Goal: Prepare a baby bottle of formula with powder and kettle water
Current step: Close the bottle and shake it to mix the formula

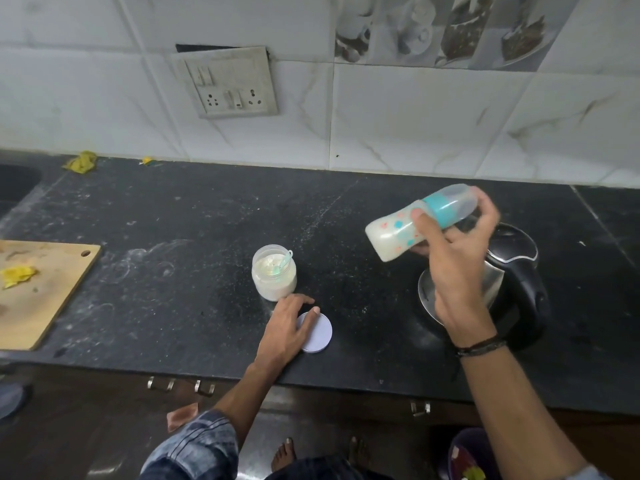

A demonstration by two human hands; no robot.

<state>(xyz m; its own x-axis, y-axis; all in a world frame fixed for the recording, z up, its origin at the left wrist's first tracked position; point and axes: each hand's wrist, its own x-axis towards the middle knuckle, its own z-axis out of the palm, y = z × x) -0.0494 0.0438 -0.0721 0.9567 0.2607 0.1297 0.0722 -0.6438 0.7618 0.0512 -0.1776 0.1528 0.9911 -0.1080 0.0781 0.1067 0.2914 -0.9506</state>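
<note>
My right hand (453,258) grips a baby bottle (391,237) in the air above the kettle (512,282). The bottle lies tilted on its side, teal collar and clear cap toward the upper right, with milky white liquid in its base. An open clear jar (274,277) of white powder stands mid-counter with a small teal scoop (281,263) inside it. My left hand (289,329) rests with relaxed fingers on the jar's white round lid (320,332), which lies flat just in front of the jar.
A black stone counter (173,271) runs under a tiled wall with a switch-and-socket plate (230,84). A wooden cutting board (38,289) with a yellow scrap lies at the left, a sink edge (17,185) at far left. Drawer handles (180,385) sit below the counter edge.
</note>
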